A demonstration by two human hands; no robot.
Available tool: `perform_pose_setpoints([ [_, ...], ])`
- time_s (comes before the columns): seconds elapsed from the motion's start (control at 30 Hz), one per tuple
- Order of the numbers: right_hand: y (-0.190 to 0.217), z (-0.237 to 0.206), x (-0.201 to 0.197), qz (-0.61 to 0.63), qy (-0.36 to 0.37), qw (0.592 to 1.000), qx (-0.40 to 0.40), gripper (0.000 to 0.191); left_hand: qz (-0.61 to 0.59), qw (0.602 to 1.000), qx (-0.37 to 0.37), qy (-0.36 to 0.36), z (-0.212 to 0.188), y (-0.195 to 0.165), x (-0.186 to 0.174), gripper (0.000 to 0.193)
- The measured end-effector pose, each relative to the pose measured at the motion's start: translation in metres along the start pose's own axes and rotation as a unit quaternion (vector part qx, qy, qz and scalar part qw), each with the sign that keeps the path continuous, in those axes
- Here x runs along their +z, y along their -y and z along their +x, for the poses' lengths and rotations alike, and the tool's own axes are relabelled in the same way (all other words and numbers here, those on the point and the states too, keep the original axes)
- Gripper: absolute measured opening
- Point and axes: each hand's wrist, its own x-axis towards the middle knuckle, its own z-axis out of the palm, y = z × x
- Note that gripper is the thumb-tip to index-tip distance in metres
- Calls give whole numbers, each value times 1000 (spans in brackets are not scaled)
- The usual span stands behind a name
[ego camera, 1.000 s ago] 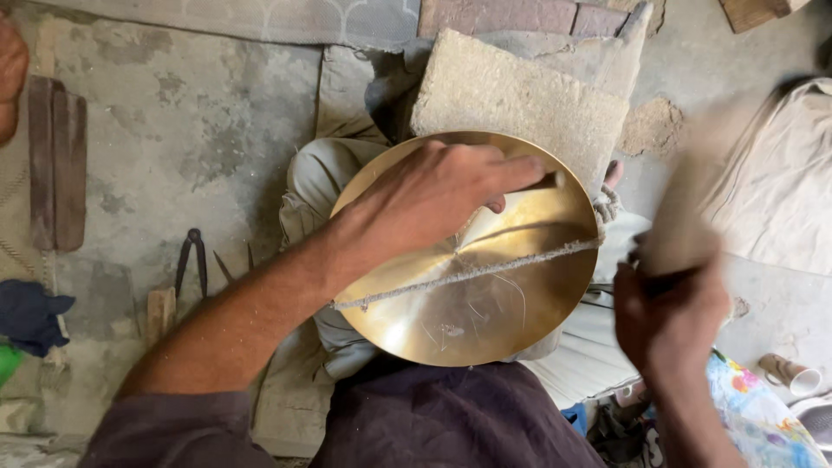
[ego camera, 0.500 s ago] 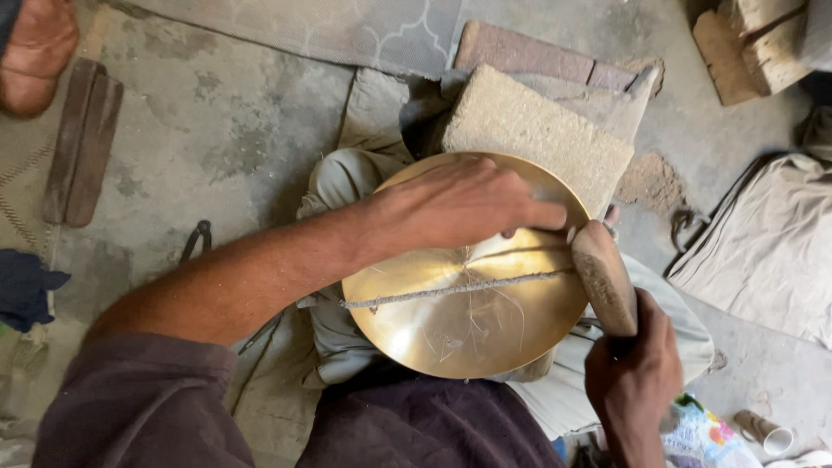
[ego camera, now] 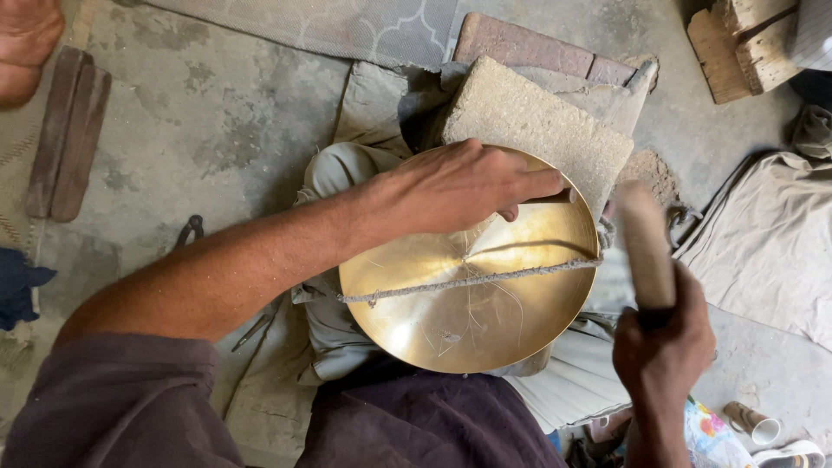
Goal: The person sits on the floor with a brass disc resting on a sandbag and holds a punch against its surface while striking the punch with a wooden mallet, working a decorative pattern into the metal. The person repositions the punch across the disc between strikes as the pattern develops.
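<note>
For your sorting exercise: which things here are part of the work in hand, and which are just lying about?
In use: brass dish, left hand, right hand, wooden mallet, stone block.
Lying about: planks, pliers, cup, cloth.
</note>
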Motion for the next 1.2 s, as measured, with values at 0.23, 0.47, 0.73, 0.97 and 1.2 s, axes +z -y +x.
perform_pose_setpoints([
  [0.23, 11, 15, 4, 75, -47, 995, -56, 46, 22, 999, -23, 28, -1, -6, 0, 44],
  [0.47, 71, 78, -23, -34, -25, 971, -234, 40, -75, 974, -139, -165, -28, -15, 17, 34],
  [0.73, 146, 108, -72, -156, 53, 928, -335, 47, -78, 911, -197, -354, -44, -35, 28, 33],
  [0.97, 151, 117, -71, -173, 65, 909, -372, 51, -99, 907, -222, -344, -43, -30, 29, 28],
  [1.2, 116, 117, -64, -187, 66, 918, -344, 42, -58, 913, -186, -358, -41, -35, 31, 26],
])
